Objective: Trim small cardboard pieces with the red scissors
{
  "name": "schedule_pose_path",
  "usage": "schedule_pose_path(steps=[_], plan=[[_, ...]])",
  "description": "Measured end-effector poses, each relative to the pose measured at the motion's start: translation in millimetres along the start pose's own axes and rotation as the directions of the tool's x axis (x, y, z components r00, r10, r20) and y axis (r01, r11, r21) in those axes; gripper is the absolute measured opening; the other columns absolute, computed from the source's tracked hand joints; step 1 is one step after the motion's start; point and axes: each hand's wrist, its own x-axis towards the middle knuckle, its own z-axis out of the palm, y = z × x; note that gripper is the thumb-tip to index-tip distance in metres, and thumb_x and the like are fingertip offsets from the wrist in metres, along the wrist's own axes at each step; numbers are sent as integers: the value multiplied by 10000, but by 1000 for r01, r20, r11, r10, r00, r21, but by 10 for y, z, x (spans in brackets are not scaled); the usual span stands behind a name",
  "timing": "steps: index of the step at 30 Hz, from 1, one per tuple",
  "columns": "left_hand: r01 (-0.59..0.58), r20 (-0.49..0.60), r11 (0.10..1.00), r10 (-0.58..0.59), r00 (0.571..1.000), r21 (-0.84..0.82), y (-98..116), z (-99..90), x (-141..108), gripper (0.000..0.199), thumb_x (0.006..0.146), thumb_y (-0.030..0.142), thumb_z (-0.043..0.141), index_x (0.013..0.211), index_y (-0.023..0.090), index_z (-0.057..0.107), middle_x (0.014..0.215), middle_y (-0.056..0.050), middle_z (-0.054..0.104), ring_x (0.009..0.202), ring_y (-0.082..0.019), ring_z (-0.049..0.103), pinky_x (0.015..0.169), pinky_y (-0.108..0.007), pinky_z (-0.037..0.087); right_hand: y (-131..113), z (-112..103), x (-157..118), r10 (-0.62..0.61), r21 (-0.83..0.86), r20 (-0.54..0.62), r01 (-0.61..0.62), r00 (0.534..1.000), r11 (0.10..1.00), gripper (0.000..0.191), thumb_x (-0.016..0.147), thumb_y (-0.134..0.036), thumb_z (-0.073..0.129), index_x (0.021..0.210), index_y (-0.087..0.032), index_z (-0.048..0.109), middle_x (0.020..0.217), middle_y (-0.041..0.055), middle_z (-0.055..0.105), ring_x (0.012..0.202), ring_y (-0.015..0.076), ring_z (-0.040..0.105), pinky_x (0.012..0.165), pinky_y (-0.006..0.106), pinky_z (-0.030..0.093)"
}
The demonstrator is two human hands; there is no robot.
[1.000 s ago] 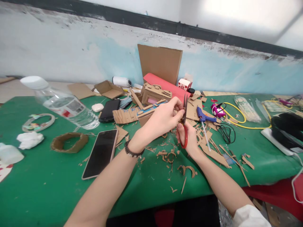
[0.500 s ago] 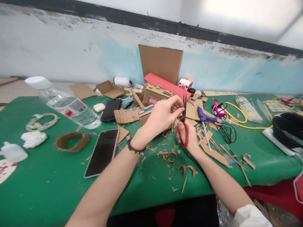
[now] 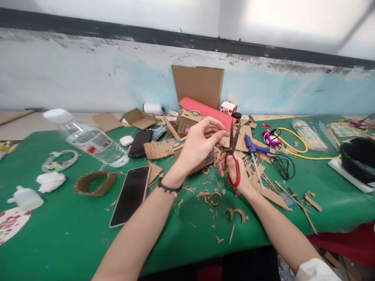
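Red-handled scissors (image 3: 234,156) are in my right hand (image 3: 233,168), with the blades pointing up and spread apart. My left hand (image 3: 203,140) is just left of the blades, thumb and fingertips pinched together; whatever is between them is too small to make out. Behind and below the left hand lie a cardboard box-like piece (image 3: 187,121) and a piece of cardboard with blue print (image 3: 209,158). Small cardboard scraps (image 3: 215,198) are scattered on the green table (image 3: 187,238) below my hands.
A phone (image 3: 130,197), a cardboard ring (image 3: 95,183) and a tilted water bottle (image 3: 93,140) are on the left. To the right are a blue glue gun (image 3: 255,146), a yellow cable (image 3: 301,154) and cardboard strips (image 3: 274,198). A red roll (image 3: 202,111) lies behind.
The scissor blades have opened from nearly closed and lean further right. My left fingertips are now separated from the blades. The view has shifted slightly.
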Motion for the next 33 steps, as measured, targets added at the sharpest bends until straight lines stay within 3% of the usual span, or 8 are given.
schedule_pose_path(steps=[6, 19, 33], plan=[[-49, -20, 993, 51, 999, 104, 22, 17, -12, 155, 952, 288, 711, 1027, 158, 750, 973, -62, 785, 760, -132, 711, 732, -270, 624, 17, 3, -17, -48, 28, 31, 47, 998, 998, 491, 1032, -702, 508, 987, -221, 593, 692, -22, 615, 472, 113, 540, 480, 260, 421], [-85, -38, 957, 100, 994, 277, -62, 102, -60, 85, 942, 264, 702, 981, 191, 720, 958, -38, 775, 810, -158, 717, 740, -280, 593, 45, -5, 7, 7, -50, -25, -8, 1000, 999, 522, 1009, -748, 508, 953, -234, 581, 660, -22, 615, 458, 133, 561, 465, 274, 438], [-111, -96, 953, 143, 985, 281, -13, 169, -115, 71, 942, 261, 699, 925, 192, 697, 909, -27, 767, 810, -161, 721, 770, -292, 596, 45, -1, -21, -11, -126, -65, 3, 998, 992, 494, 1015, -728, 525, 962, -239, 568, 668, -24, 631, 470, 134, 567, 472, 262, 456]])
